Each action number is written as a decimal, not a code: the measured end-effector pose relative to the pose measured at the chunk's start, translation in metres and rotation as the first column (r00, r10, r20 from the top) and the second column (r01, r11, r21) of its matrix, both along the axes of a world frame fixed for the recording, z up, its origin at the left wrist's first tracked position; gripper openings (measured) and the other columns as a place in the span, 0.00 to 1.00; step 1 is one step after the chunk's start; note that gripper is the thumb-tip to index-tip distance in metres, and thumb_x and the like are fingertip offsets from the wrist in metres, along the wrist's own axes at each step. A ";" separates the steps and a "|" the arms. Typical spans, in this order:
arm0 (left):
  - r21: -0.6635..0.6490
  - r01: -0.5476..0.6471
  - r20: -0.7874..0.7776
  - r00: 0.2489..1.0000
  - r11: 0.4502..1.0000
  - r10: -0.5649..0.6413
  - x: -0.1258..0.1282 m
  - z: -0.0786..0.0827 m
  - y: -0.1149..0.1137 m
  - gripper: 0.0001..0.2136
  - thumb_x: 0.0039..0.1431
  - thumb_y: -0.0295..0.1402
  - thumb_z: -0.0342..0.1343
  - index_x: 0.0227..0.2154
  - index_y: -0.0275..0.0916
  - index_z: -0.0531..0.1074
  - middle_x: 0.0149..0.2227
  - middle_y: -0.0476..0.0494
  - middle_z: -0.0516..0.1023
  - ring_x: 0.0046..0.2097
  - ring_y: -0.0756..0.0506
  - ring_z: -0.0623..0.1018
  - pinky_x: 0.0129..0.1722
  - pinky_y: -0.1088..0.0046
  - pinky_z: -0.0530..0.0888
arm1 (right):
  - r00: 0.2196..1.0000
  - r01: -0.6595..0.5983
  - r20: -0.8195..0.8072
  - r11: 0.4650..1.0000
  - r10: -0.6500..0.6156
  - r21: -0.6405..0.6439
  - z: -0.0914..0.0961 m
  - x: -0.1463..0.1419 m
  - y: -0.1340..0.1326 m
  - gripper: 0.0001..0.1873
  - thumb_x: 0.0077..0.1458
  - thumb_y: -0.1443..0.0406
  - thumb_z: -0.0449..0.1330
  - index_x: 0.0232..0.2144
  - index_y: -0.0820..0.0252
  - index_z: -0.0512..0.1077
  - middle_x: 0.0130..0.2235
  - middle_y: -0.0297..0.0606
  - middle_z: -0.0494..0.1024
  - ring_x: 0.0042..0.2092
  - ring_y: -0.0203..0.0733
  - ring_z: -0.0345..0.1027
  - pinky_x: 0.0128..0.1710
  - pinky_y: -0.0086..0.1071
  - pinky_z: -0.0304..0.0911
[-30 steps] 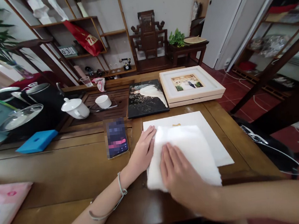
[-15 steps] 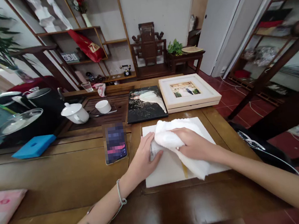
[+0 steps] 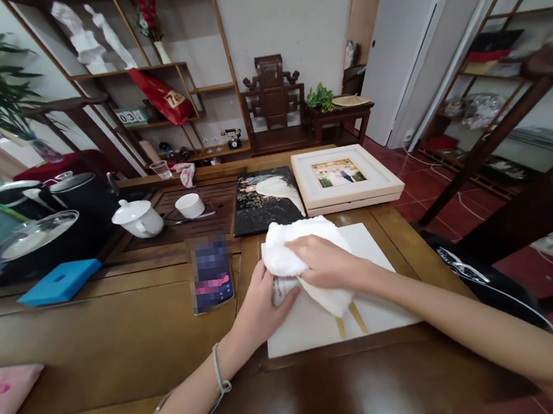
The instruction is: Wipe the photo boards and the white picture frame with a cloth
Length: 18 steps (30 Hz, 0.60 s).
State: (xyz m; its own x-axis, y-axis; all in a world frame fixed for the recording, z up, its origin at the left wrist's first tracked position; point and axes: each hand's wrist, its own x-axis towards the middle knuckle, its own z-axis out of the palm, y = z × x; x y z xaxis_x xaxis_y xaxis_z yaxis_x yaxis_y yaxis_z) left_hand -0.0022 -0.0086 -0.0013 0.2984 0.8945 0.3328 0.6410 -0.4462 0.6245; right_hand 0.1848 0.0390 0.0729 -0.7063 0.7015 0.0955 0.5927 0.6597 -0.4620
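A white rectangular board lies flat on the wooden table. Small print shows near its left edge, and two tan strips reach toward its near edge. My right hand presses a bunched white towel onto the board's upper left part, fingers closed on the cloth. Resting on the board's left edge, my left hand has its thumb held apart from its fingers; the towel touches its fingertips. Much of the board's middle is hidden beneath towel and right hand.
Behind the board lie a dark picture panel and a framed photo. To the left are a phone, a blue sponge block, a white lidded cup and a small white bowl.
My right hand has slid the towel leftward across the board, toward my left hand. More of the tan strips now shows. My left hand stays at the board's left edge.
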 end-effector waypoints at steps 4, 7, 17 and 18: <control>-0.019 0.022 -0.033 0.999 1.000 -0.023 -0.001 -0.003 0.000 0.25 0.60 0.33 0.56 0.59 0.37 0.61 0.65 0.29 0.59 0.68 0.34 0.59 0.66 0.51 0.62 | 0.989 -0.113 0.098 0.994 0.113 0.000 0.012 0.036 -0.036 0.27 0.45 0.75 0.54 0.50 0.71 0.73 0.55 0.56 0.75 0.57 0.55 0.67 0.57 0.46 0.61; -0.022 0.003 -0.075 0.997 1.000 -0.005 -0.002 -0.004 0.001 0.26 0.62 0.37 0.55 0.61 0.35 0.59 0.67 0.27 0.57 0.69 0.33 0.58 0.67 0.49 0.59 | 0.971 -0.149 0.187 0.989 0.146 -0.001 0.020 0.065 -0.047 0.33 0.44 0.77 0.52 0.56 0.69 0.70 0.59 0.51 0.73 0.61 0.51 0.64 0.62 0.45 0.58; -0.029 0.022 -0.061 0.998 0.999 -0.024 -0.004 -0.007 0.005 0.22 0.69 0.34 0.45 0.64 0.36 0.57 0.67 0.32 0.60 0.70 0.39 0.57 0.69 0.50 0.55 | 0.972 0.008 0.224 0.970 -0.065 0.244 -0.027 0.044 -0.027 0.36 0.46 0.75 0.57 0.60 0.78 0.63 0.65 0.60 0.61 0.69 0.64 0.42 0.68 0.58 0.39; -0.030 0.021 -0.049 0.999 0.999 -0.022 -0.004 -0.008 0.005 0.21 0.69 0.33 0.43 0.63 0.37 0.58 0.67 0.33 0.60 0.70 0.39 0.57 0.69 0.51 0.55 | 0.971 -0.054 0.238 0.976 0.002 0.213 -0.025 0.041 -0.036 0.36 0.45 0.74 0.58 0.59 0.79 0.64 0.65 0.60 0.62 0.69 0.65 0.43 0.67 0.59 0.39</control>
State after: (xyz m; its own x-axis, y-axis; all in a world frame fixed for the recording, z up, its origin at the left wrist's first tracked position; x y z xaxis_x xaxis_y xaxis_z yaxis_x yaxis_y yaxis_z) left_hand -0.0066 -0.0035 -0.0089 0.3330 0.8968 0.2912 0.6617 -0.4423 0.6054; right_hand 0.2260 0.0032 0.0482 -0.7463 0.6618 0.0715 0.6469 0.7463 -0.1566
